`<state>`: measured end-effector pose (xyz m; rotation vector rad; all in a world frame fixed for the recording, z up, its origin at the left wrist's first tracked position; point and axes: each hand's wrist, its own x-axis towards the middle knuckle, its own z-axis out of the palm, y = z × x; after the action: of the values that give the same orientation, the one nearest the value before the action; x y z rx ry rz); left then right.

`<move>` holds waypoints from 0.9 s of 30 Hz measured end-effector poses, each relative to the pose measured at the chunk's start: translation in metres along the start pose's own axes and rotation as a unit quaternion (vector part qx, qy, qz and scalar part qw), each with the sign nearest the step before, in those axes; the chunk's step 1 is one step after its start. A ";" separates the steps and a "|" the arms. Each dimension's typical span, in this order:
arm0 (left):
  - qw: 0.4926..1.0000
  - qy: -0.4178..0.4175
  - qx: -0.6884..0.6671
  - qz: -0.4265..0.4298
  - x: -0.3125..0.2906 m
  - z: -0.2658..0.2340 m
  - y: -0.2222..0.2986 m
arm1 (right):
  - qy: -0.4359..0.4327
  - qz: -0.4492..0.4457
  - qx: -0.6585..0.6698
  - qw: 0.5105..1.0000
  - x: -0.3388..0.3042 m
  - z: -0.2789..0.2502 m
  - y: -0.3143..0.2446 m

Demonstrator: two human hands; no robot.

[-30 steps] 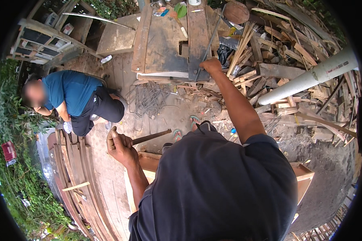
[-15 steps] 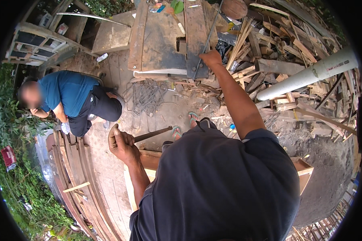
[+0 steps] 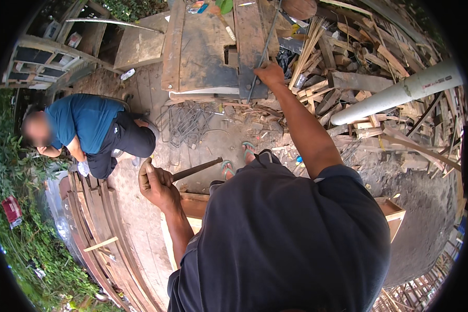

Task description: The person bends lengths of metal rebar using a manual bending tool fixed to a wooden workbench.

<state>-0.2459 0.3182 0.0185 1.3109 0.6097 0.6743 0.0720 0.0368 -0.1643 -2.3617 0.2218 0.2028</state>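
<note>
My left hand (image 3: 158,183) is closed around a dark brown bar (image 3: 198,169), whose far end points right toward my sandalled feet. The bar's kind is not clear; the end inside my fist is hidden. Farther off, my right hand (image 3: 269,74) grips a thin dark rod (image 3: 265,48) with the fingers pinched round it. That rod lies slantwise along the right side of a worn wooden workbench (image 3: 200,67), its lower end at the bench's near edge. On the bench top lies a brush-like tool with a pale handle (image 3: 230,33), beside a green leaf (image 3: 225,6).
A seated person in a blue shirt (image 3: 91,122) is at the left. Tangled metal wire (image 3: 187,125) lies on the ground before the bench. Scrap wood (image 3: 359,83) and a thick white pipe (image 3: 395,96) fill the right. Long planks (image 3: 101,223) lie at lower left.
The whole view has shifted slightly. My left hand still holds the bar in nearly the same place, and my right hand stays on the rod near the bench edge.
</note>
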 end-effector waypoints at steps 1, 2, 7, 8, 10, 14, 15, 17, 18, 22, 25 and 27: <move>1.000 -0.002 -0.004 -0.001 0.001 0.000 0.000 | 0.008 0.007 0.001 1.000 -0.002 -0.001 -0.002; 1.000 -0.005 -0.007 -0.002 0.002 0.001 0.000 | 0.007 0.015 -0.004 1.000 -0.002 -0.001 -0.004; 1.000 -0.020 -0.014 -0.007 0.006 0.001 -0.002 | 0.000 0.054 0.001 0.999 -0.006 -0.005 -0.014; 1.000 -0.020 -0.010 -0.006 0.005 0.002 -0.003 | -0.010 0.055 -0.004 0.998 -0.008 -0.008 -0.019; 1.000 -0.022 -0.004 -0.005 0.006 0.003 -0.005 | -0.029 0.057 -0.014 0.998 -0.014 -0.013 -0.026; 1.000 -0.024 -0.001 -0.006 0.006 0.005 -0.007 | -0.051 0.064 0.003 0.997 -0.012 -0.015 -0.023; 1.000 -0.023 0.000 -0.005 0.006 0.006 -0.007 | -0.040 0.065 0.000 0.997 -0.012 -0.014 -0.023; 1.000 -0.017 -0.007 -0.003 0.006 0.005 -0.009 | -0.030 0.065 -0.007 0.997 -0.013 -0.013 -0.024; 1.000 -0.015 -0.011 -0.002 0.007 0.005 -0.009 | -0.032 0.063 -0.010 0.997 -0.013 -0.012 -0.024; 0.999 -0.030 -0.015 0.002 0.006 0.012 -0.003 | -0.068 0.049 0.093 0.992 -0.007 -0.013 -0.004; 0.998 -0.050 -0.045 0.002 0.008 0.021 0.004 | 0.082 0.057 0.178 0.979 -0.030 -0.008 0.035; 0.996 -0.051 -0.078 -0.001 0.008 0.018 0.012 | 0.045 0.070 0.133 0.988 -0.107 -0.038 0.013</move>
<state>-0.2284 0.3133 0.0326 1.1920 0.4665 0.6372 -0.0320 0.0116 -0.1238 -2.0927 0.4315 0.1239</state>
